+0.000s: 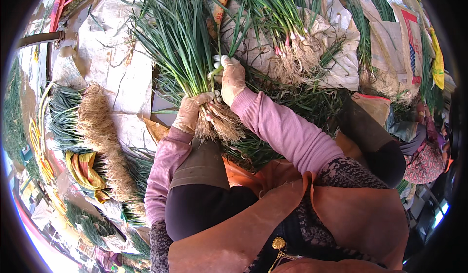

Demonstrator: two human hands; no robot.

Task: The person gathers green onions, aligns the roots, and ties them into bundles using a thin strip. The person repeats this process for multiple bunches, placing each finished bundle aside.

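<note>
My left hand [192, 112], in a pale, soiled glove, is closed around the lower stems of a bunch of green onions [182, 50]. Their long leaves point away from me, and the tangled roots [223, 123] hang toward my knee. My right hand [231, 76], gloved too, pinches a green stalk just to the right of the bunch; the glove's fingertips look white. More green onions with pinkish-white bulbs [289, 41] lie on a pale woven sack [343, 61] beyond my right hand.
Bundled onions with thick roots [97, 116] form a long row at left. Loose leaves [307, 105] cover the ground between my legs. Woven sheets [124, 64] lie ahead, printed sacks [409, 46] at right. Another person [426, 163] sits at far right.
</note>
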